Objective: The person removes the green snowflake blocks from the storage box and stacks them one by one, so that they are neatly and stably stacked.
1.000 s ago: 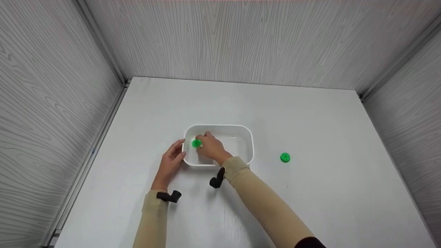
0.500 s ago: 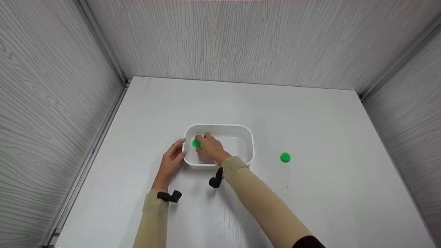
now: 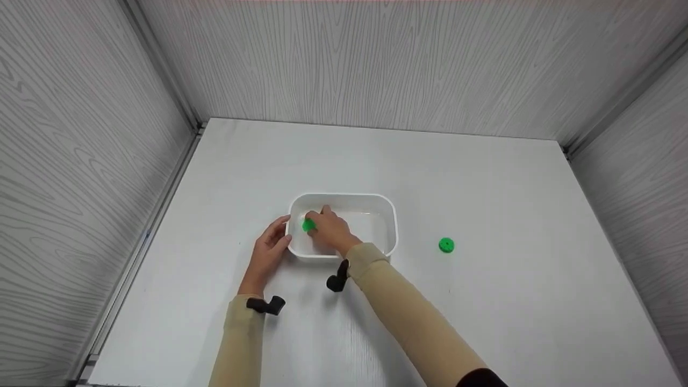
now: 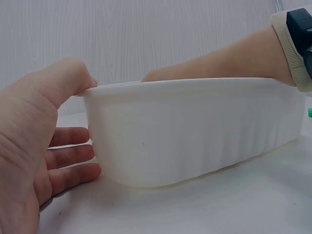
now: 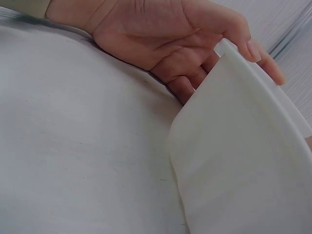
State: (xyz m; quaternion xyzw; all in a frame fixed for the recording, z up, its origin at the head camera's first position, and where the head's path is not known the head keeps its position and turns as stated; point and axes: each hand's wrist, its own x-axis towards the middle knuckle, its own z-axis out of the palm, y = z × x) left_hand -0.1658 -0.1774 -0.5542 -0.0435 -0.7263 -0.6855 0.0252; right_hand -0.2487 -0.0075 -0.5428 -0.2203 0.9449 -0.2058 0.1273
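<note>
A white rounded rectangular tub [image 3: 396, 228] stands on the table. Its left end is held by my left hand [image 3: 266, 255]; the left wrist view has the thumb over the rim and several fingers [image 4: 73, 156] against the outer wall. Inside the tub, near that end, my right hand [image 3: 329, 231] pinches a small green disc [image 3: 308, 224] between thumb and fingers, which partly cover it. The tub wall hides these fingers in the left wrist view. Another green disc [image 3: 446, 245], with small holes in its face, lies flat on the table to the right of the tub.
The white table [image 3: 510, 301] is enclosed by a wood-grain back panel [image 3: 376, 64] and side panels. A dark camera mount sits at each wrist. My right forearm [image 3: 414, 312] crosses over the tub's near rim.
A little less of the green disc shows at my right fingertips. Both hands and the tub keep their places, and the disc on the table stays put.
</note>
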